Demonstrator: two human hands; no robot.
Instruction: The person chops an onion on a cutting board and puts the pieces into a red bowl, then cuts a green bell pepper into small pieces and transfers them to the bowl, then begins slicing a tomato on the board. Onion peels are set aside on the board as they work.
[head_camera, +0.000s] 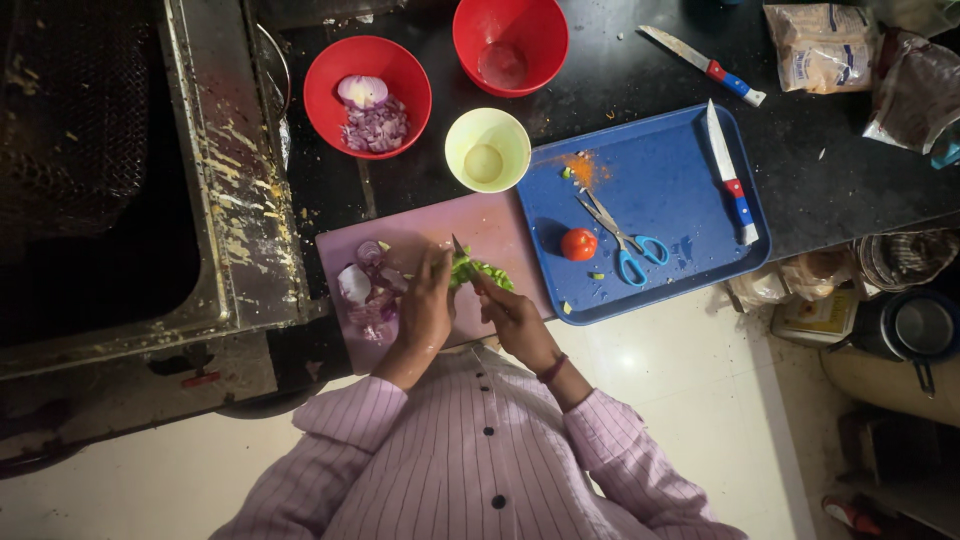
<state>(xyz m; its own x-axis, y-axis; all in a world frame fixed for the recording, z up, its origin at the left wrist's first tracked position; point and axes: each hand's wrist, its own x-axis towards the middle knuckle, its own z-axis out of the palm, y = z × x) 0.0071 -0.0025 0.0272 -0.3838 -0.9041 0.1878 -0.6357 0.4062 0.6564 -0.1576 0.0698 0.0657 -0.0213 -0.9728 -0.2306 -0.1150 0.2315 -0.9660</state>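
Head view, looking straight down: both hands work over a pale purple cutting board (420, 240) lying on the dark counter (820, 160). Left hand (427, 305) is curled, fingertips pressing down on a small bunch of green chillies (478, 270); right hand (515, 318) is closed around a knife handle, the blade tip (457, 243) just showing above the chillies. Chillies sit near the board's middle, part cut into short bits on the right side, the rest under the left fingers, so cutting looks partway through. Onion pieces (362, 290) lie at the board's left end, some sliced, some in larger chunks, not yet cleared. Red bowl (367, 82) behind the board already holds chopped onion and one peeled half. Second red bowl (510, 45) holds a little liquid, contents otherwise unclear. Yellow-green bowl (487, 150) is close to empty. Blue tray (690, 260) touching the board's right edge carries a whole tomato (578, 244), uncut, blue-handled scissors (625, 240), a knife (729, 172) and a smear of orange powder (583, 168). A second knife (702, 64) and bags (822, 45) rest further back on the counter. Judgement: onion largely done, chillies in progress, tomato untouched
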